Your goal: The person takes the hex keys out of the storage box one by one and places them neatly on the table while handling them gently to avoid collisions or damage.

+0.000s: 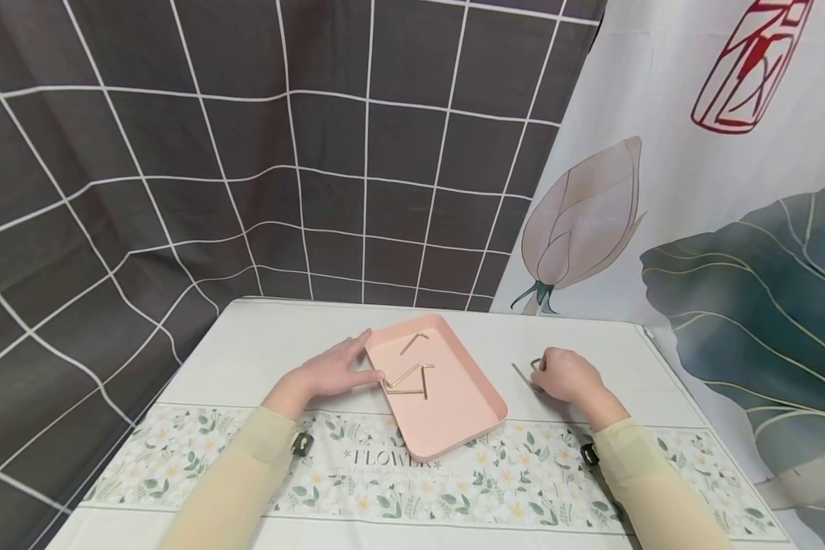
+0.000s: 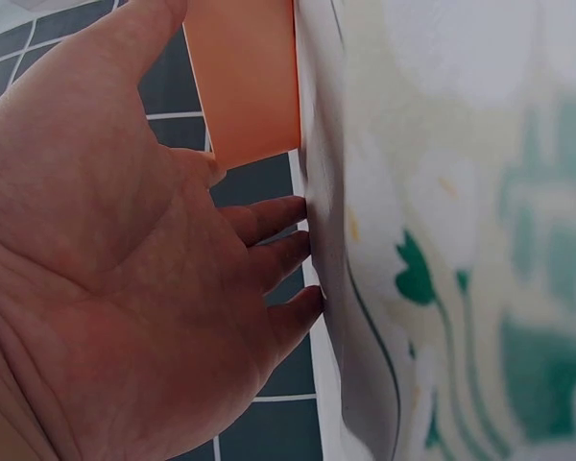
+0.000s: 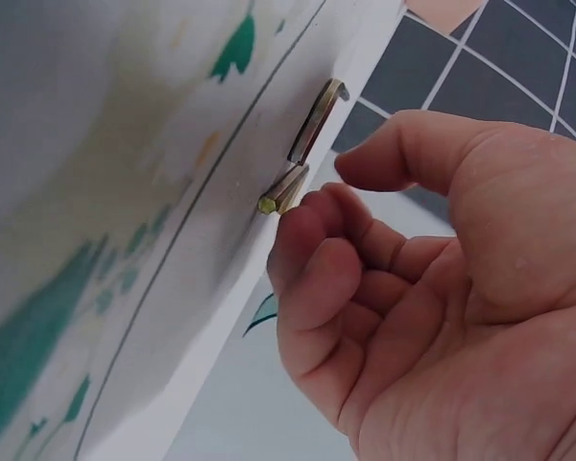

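A pink tray point(image 1: 454, 405) lies slantwise on the table, with several brass-coloured hex keys point(image 1: 425, 384) in its far left part. At its left side my left hand point(image 1: 330, 370) touches the rim, thumb and forefinger spread along it. The left wrist view shows the tray's wall point(image 2: 250, 77) by the thumb and the other fingertips near the tablecloth. My right hand point(image 1: 567, 374) is low over the table, right of the tray, beside two hex keys point(image 1: 524, 376). In the right wrist view one hex key point(image 3: 317, 120) lies beyond the fingertips, another point(image 3: 286, 192) beside the curled forefinger; the thumb stands apart.
A white tablecloth point(image 1: 282, 328) with a floral band point(image 1: 357, 496) covers the table. Behind it hangs a dark gridded curtain point(image 1: 330, 198), and at the right a white cloth with a flower print point(image 1: 584, 214).
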`<state>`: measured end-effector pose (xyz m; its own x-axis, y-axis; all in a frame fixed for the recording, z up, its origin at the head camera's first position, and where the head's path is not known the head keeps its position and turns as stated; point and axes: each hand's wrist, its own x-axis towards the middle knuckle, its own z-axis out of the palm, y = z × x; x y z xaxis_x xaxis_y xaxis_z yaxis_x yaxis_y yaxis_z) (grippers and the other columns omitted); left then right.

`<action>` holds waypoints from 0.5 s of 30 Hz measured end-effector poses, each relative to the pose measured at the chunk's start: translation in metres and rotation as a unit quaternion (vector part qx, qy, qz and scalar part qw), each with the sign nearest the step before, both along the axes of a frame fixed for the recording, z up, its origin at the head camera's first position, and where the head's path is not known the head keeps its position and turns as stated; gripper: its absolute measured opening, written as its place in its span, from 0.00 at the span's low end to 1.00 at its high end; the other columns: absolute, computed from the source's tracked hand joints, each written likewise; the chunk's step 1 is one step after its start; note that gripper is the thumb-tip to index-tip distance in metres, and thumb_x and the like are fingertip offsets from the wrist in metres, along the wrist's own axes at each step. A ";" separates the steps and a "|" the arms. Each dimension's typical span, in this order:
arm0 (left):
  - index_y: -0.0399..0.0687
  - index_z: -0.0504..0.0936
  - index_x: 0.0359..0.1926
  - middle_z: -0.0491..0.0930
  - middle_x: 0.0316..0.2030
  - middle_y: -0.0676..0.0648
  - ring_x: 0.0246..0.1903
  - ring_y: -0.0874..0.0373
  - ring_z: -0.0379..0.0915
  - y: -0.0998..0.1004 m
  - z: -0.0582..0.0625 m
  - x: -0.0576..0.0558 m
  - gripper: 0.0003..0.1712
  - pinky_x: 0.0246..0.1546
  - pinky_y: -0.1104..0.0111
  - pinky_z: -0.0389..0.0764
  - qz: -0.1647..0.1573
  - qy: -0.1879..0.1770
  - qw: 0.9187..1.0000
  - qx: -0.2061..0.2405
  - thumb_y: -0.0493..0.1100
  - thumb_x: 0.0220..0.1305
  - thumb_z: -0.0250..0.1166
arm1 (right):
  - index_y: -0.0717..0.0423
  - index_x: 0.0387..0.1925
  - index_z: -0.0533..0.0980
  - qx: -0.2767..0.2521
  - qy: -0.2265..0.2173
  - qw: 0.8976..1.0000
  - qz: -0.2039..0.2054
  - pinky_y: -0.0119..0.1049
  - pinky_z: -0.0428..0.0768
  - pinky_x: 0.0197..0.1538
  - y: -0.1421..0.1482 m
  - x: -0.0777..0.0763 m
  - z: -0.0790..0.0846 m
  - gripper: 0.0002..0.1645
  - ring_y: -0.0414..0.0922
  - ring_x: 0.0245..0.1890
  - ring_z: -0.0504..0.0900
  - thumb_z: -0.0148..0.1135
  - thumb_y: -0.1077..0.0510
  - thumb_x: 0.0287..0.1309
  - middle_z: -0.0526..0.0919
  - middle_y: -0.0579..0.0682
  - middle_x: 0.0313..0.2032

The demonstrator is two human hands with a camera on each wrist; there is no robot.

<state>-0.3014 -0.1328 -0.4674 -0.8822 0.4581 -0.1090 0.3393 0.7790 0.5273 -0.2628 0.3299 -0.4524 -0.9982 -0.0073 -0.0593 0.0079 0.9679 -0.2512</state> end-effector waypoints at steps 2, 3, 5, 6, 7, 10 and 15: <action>0.50 0.46 0.92 0.52 0.88 0.36 0.87 0.37 0.46 0.000 0.000 -0.001 0.63 0.84 0.35 0.53 0.001 -0.002 1.000 0.004 0.75 0.75 0.63 | 0.56 0.33 0.76 -0.005 0.009 1.000 0.003 0.41 0.74 0.31 -0.001 0.001 0.001 0.09 0.48 0.28 0.77 0.64 0.57 0.69 0.80 0.50 0.28; 0.50 0.46 0.92 0.52 0.88 0.37 0.87 0.37 0.46 -0.001 0.000 0.000 0.63 0.84 0.35 0.53 0.002 -0.003 1.000 0.004 0.75 0.75 0.64 | 0.56 0.33 0.76 -0.006 0.012 1.000 0.004 0.41 0.73 0.31 -0.001 0.001 0.001 0.09 0.48 0.27 0.77 0.64 0.57 0.69 0.80 0.50 0.28; 0.51 0.46 0.92 0.52 0.88 0.37 0.87 0.38 0.46 -0.001 0.000 -0.001 0.63 0.84 0.35 0.53 0.003 -0.005 1.000 0.006 0.75 0.74 0.64 | 0.56 0.33 0.77 -0.010 0.016 1.000 0.006 0.42 0.74 0.31 -0.003 0.001 0.002 0.09 0.48 0.27 0.77 0.64 0.57 0.70 0.80 0.50 0.29; 0.51 0.46 0.92 0.52 0.88 0.37 0.87 0.38 0.46 -0.001 0.000 0.000 0.63 0.84 0.35 0.53 0.004 -0.006 1.000 0.006 0.75 0.74 0.64 | 0.56 0.33 0.77 -0.011 0.017 1.000 0.006 0.42 0.74 0.31 -0.003 0.002 0.002 0.09 0.48 0.28 0.77 0.64 0.57 0.70 0.81 0.50 0.29; 0.51 0.46 0.92 0.52 0.88 0.37 0.87 0.37 0.46 -0.001 0.000 0.000 0.63 0.84 0.35 0.53 0.004 -0.007 1.000 0.006 0.75 0.74 0.64 | 0.57 0.33 0.77 -0.011 0.017 1.000 0.007 0.42 0.75 0.32 -0.004 0.002 0.003 0.09 0.48 0.28 0.77 0.64 0.57 0.70 0.81 0.50 0.30; 0.50 0.45 0.92 0.52 0.88 0.37 0.87 0.37 0.46 -0.001 0.000 0.000 0.63 0.84 0.34 0.53 0.003 -0.009 1.000 0.007 0.76 0.74 0.63 | 0.57 0.34 0.78 -0.013 0.020 1.000 0.007 0.43 0.76 0.32 -0.006 0.003 0.004 0.09 0.47 0.29 0.78 0.64 0.57 0.70 0.83 0.51 0.31; 0.49 0.45 0.92 0.52 0.88 0.36 0.87 0.36 0.47 0.000 0.001 0.000 0.63 0.84 0.34 0.53 0.000 -0.006 1.000 0.006 0.75 0.75 0.63 | 0.57 0.35 0.79 -0.017 0.033 0.999 0.007 0.44 0.78 0.33 -0.011 0.005 0.006 0.07 0.48 0.29 0.79 0.64 0.57 0.69 0.84 0.51 0.31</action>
<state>-0.3017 -0.1329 -0.4667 -0.8809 0.4595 -0.1138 0.3328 0.7721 0.5413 -0.2581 0.3189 -0.4465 -0.9997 -0.0220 0.0069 -0.0230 0.9588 -0.2831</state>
